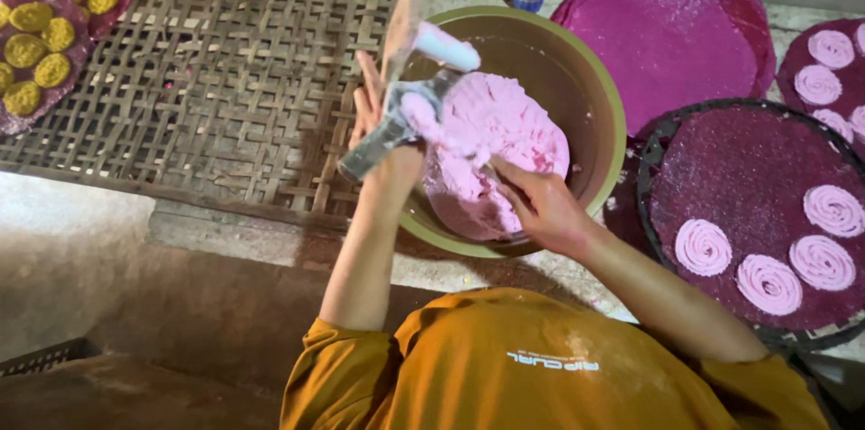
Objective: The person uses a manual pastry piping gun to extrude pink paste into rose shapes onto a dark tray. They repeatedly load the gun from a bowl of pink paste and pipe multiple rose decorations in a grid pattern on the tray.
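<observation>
Pink dough (500, 137) sits heaped inside the tilted brown bowl (577, 70), directly ahead of my right hand (541, 205), whose fingers dig into the lower edge of the mass, closed around a portion as far as I can tell. My left hand (378, 124) grips a grey metal press (396, 119) just left of the dough, its long axis slanting from lower left up to its dough-smeared upper end, so my right hand is the one in the dough.

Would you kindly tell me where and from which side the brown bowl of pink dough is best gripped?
Probably the brown bowl by its bare far-right rim, from the right: the left hand with the metal press, the right hand and the pink dough crowd its near left.
</observation>
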